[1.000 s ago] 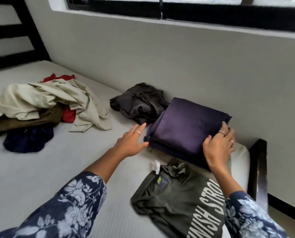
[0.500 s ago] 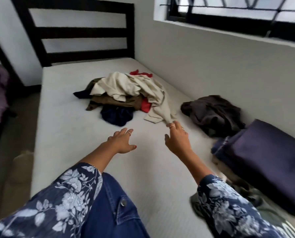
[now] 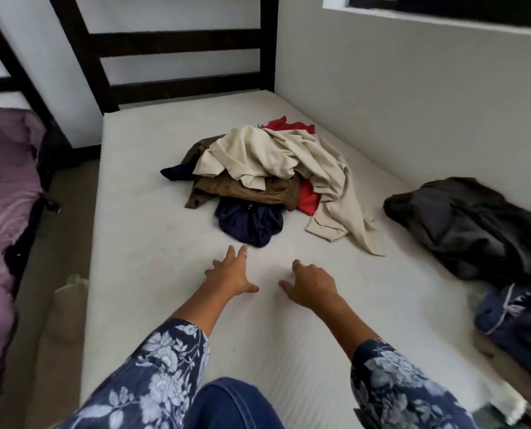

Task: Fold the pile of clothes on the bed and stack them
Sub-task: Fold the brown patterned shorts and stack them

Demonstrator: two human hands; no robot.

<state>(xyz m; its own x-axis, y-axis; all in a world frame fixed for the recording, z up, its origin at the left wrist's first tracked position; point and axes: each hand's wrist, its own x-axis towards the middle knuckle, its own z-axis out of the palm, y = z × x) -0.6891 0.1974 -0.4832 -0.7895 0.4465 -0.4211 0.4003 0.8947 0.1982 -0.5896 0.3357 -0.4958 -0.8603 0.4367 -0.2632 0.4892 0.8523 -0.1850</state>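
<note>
A loose pile of clothes [image 3: 267, 178] lies mid-mattress: a cream garment on top, brown, red and navy pieces beneath. A crumpled dark grey garment [image 3: 471, 224] sits apart near the right wall. The folded stack [image 3: 511, 317], dark blue on top, is partly cut off at the right edge. My left hand [image 3: 231, 275] and my right hand [image 3: 310, 281] reach forward over the bare white mattress [image 3: 140, 243], short of the pile's navy piece. Both hands hold nothing; the left has spread fingers, the right's fingers are loosely curled.
A dark slatted bed frame [image 3: 177, 41] stands at the far end, and a wall runs along the right side. To the left, across a strip of floor, is another bed with purple bedding [image 3: 4, 193]. A beige bag [image 3: 69, 305] sits on the floor by the mattress edge.
My hands left the folded purple-blue stack and swung left toward the unfolded pile. The view turned with them, so the stack now sits at the right edge.
</note>
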